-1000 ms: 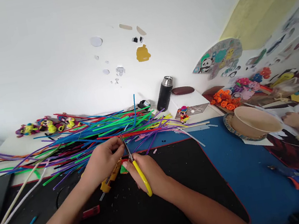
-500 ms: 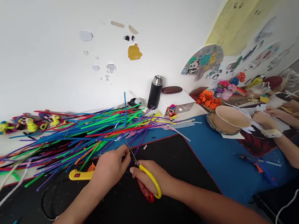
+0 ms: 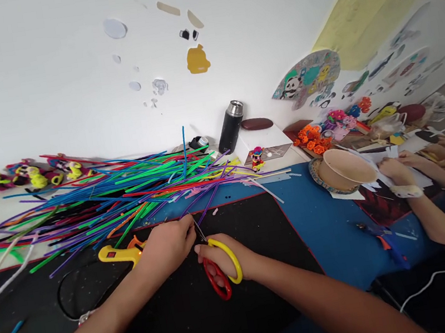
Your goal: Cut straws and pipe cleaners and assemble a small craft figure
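Observation:
My right hand [image 3: 226, 256] grips scissors [image 3: 233, 255] with one yellow and one red handle loop. The scissor blades point away from me and lie close beside the fingertips of my left hand [image 3: 172, 239]. That left hand is closed in a pinch; whatever its fingers hold is hidden. Just left of it, a yellow glue gun [image 3: 114, 255] with an orange trigger rests on the black mat [image 3: 163, 328]. Beyond both hands spreads a large pile of colourful pipe cleaners [image 3: 112, 192].
Several small fuzzy figures [image 3: 33, 175] lie by the wall. A black thermos [image 3: 231, 126] stands next to a white box [image 3: 264, 140]. On the right are a paper bowl [image 3: 348, 172], a blue glue gun [image 3: 391, 246] and another person's hands [image 3: 396, 170] over papers.
The scissor handles have spread further apart, and the red loop shows more clearly. My left hand stays pinched near the blades. The view has shifted slightly.

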`<move>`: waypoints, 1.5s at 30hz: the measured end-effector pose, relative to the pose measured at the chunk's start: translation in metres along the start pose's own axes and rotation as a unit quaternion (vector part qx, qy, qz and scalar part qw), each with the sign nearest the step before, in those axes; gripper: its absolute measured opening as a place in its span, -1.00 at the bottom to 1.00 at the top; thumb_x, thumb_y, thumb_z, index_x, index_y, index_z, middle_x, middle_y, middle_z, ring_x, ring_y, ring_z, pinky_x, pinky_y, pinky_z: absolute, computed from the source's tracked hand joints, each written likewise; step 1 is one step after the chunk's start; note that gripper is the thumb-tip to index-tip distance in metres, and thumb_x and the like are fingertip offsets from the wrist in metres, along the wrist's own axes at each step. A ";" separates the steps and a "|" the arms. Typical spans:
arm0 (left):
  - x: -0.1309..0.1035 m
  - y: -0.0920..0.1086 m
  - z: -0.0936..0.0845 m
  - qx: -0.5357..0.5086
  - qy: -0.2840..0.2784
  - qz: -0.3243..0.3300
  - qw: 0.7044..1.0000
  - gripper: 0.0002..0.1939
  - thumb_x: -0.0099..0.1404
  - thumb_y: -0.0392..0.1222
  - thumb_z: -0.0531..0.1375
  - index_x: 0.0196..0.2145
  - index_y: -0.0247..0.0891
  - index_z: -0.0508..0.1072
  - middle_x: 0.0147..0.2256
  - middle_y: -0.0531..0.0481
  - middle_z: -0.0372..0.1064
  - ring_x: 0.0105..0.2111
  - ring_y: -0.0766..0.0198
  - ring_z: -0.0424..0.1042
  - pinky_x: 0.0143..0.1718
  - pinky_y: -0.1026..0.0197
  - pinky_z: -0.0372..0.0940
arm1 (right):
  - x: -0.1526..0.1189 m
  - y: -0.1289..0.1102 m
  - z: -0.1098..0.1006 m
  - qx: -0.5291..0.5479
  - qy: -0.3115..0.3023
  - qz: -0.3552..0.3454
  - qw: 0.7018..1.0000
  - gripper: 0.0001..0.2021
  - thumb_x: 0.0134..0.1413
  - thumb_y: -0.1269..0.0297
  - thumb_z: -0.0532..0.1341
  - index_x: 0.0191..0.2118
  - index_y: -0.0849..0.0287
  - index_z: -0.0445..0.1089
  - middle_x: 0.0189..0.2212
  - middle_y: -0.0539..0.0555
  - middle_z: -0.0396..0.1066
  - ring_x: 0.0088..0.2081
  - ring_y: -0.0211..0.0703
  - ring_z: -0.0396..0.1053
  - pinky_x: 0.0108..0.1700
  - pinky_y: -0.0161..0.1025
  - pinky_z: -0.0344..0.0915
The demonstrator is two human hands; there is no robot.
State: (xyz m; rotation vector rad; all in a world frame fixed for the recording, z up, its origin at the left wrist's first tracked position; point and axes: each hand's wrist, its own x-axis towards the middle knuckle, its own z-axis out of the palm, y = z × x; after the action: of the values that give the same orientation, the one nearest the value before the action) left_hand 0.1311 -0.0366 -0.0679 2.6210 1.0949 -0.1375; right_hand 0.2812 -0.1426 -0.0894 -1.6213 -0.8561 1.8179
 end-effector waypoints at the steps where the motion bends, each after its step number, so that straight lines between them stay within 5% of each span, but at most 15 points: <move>1: 0.000 0.000 0.000 0.001 -0.001 0.000 1.000 -0.74 0.52 -0.22 0.03 -0.18 -0.18 0.53 -0.30 -0.18 0.67 -0.32 -0.04 0.66 -0.37 0.10 0.16 | 0.001 0.000 0.000 0.001 -0.002 0.003 1.000 -0.74 0.53 0.25 0.10 -0.29 0.12 0.35 -0.72 -0.17 0.27 -0.75 -0.26 0.22 -0.65 -0.39 0.18; 20: 0.002 0.001 -0.001 0.006 -0.024 -0.010 1.000 -0.71 0.54 -0.20 0.02 -0.17 -0.20 0.56 -0.30 -0.25 0.67 -0.30 -0.12 0.67 -0.35 0.10 0.23 | 0.000 0.004 0.004 -0.009 0.019 -0.007 1.000 -0.70 0.54 0.25 0.16 -0.34 0.12 0.36 -0.73 -0.21 0.21 -0.77 -0.32 0.15 -0.66 -0.38 0.07; 27: -0.004 -0.024 -0.030 -0.178 0.065 -0.031 0.981 -0.64 0.47 0.15 0.06 -0.21 -0.06 0.55 -0.50 0.03 0.52 -0.52 0.07 0.45 -0.41 0.15 0.14 | -0.003 0.017 0.004 0.035 0.020 -0.073 0.996 -0.62 0.33 -0.11 0.35 -0.25 0.13 0.41 -0.69 -0.22 0.27 -0.76 -0.32 0.20 -0.66 -0.39 0.11; 34: -0.005 -0.040 -0.045 -0.234 0.101 -0.056 0.965 -0.59 0.41 0.26 0.09 -0.24 -0.09 0.51 -0.48 0.04 0.49 -0.50 0.12 0.41 -0.41 0.17 0.17 | -0.008 0.012 -0.003 0.054 0.092 -0.120 0.987 -0.47 0.17 -0.34 0.27 -0.21 0.11 0.37 -0.67 -0.22 0.21 -0.75 -0.32 0.13 -0.64 -0.35 0.11; 40: -0.003 -0.052 -0.043 -0.257 0.116 -0.047 0.958 -0.56 0.42 0.29 0.11 -0.23 -0.12 0.52 -0.42 0.02 0.55 -0.47 0.15 0.42 -0.37 0.18 0.22 | -0.013 0.003 -0.014 -0.045 0.140 -0.137 0.980 -0.56 0.21 -0.23 0.26 -0.18 0.07 0.35 -0.67 -0.21 0.22 -0.73 -0.26 0.18 -0.63 -0.32 0.16; 45: -0.002 -0.060 -0.040 -0.263 0.104 -0.023 0.959 -0.56 0.45 0.27 0.08 -0.17 -0.12 0.53 -0.37 -0.01 0.58 -0.40 0.09 0.49 -0.33 0.16 0.24 | -0.013 -0.015 -0.019 -0.232 0.207 -0.160 0.937 -0.84 0.37 0.12 0.23 -0.15 0.07 0.46 -0.54 -0.06 0.45 -0.54 -0.14 0.46 -0.39 -0.27 0.33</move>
State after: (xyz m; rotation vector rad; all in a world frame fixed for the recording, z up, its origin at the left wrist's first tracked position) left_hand 0.0865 0.0143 -0.0440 2.1620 1.0760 0.3805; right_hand 0.3012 -0.1406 -0.0710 -1.9150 -1.3185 1.0406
